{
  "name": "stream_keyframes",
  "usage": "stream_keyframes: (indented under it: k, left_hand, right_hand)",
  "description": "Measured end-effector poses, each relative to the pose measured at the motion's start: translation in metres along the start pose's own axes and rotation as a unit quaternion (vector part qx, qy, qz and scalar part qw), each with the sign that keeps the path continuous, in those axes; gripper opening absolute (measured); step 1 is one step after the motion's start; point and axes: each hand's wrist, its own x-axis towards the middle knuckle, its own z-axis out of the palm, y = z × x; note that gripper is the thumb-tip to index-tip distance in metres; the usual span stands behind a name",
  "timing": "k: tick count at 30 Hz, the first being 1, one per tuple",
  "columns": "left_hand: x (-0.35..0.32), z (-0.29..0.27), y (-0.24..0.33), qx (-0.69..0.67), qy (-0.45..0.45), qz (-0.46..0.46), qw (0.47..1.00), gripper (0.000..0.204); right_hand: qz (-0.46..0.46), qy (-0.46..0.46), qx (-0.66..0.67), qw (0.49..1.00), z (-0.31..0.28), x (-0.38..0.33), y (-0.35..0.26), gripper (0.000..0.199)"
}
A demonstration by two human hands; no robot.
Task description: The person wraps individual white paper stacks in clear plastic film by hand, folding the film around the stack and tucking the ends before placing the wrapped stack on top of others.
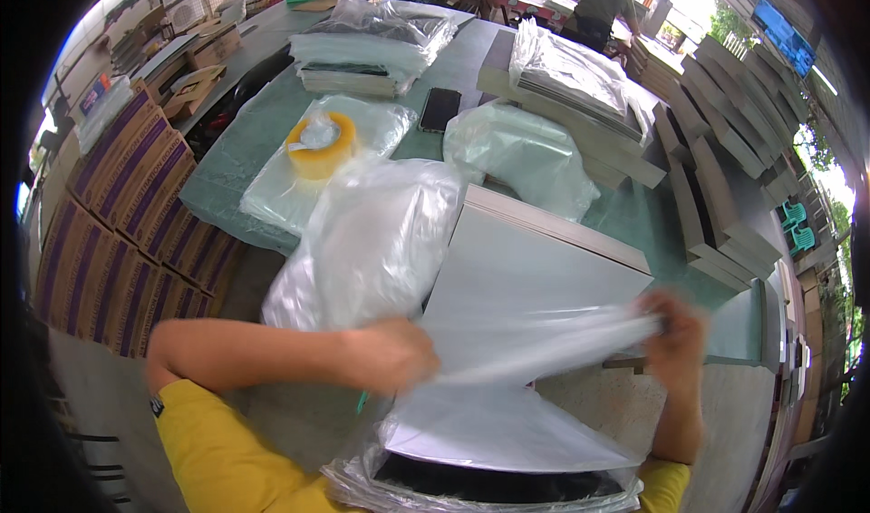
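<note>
Head view: the white board stack (pixel 535 259) lies at twelve o'clock from the plastic film (pixel 553 343), whose long axis runs from the left hand (pixel 390 354) toward nearly three o'clock. There the right hand (pixel 675 332), just beside the stack, pinches it; the blurred left hand's hold cannot be told.

At nine o'clock, stacked cartons (pixel 143 176) carry repeated lines of readable dark capitals beside purple bands. At eight o'clock, a dark tag (pixel 158 406) on the yellow sleeve (pixel 213 431) bears pale, unreadable marks. At two o'clock, the blue screen (pixel 784 36) shows nothing legible.
</note>
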Motion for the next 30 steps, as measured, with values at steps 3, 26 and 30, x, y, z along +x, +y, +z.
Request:
stream_keyframes:
  k: [3, 26, 30]
  left_hand:
    - [-0.023, -0.015, 0.006, -0.352, 0.29, 0.196, 0.868, 0.01]
    - [-0.009, -0.009, -0.056, -0.589, 0.267, 0.106, 0.755, 0.043]
    - [0.023, 0.078, -0.072, -0.789, 0.064, 0.054, 0.608, 0.034]
  right_hand:
    - [-0.036, 0.34, 0.053, 0.938, -0.012, 0.012, 0.013, 0.03]
    - [-0.003, 0.021, 0.662, 0.749, 0.019, -0.06, 0.087, 0.019]
    - [0.164, -0.073, 0.61, 0.772, 0.095, -0.104, 0.127, 0.027]
